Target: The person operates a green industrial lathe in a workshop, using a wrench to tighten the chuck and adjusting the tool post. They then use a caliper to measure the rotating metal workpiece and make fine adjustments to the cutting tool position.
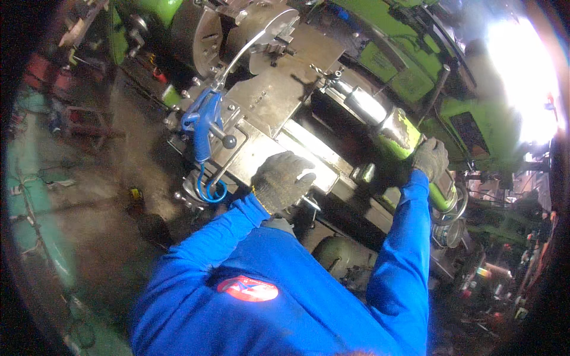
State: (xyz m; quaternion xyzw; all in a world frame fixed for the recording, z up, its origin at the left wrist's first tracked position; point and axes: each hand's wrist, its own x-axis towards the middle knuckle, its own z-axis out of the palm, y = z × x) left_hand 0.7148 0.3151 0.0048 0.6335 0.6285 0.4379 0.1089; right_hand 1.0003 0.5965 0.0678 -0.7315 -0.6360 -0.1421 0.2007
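Observation:
A big green metal lathe (pixel 415 77) runs across the upper half of the view. My left hand (pixel 282 179), in a grey knit glove, lies flat on the grey steel carriage (pixel 279 95), fingers apart, holding nothing. My right hand (pixel 431 158), also gloved, grips the green tailstock (pixel 409 139) at the lathe's right end. A blue air blow gun (pixel 202 121) with a coiled blue hose hangs on the carriage just left of my left hand. A black-knobbed lever (pixel 228 141) stands beside it. The round chuck (pixel 205 35) sits at the top.
Blue sleeves and the front of a blue work jacket fill the lower middle. A dirty concrete floor (pixel 107 196) lies to the left with scattered clutter. Metal parts and tools pile up at the lower right (pixel 493 279). Bright glare washes out the top right.

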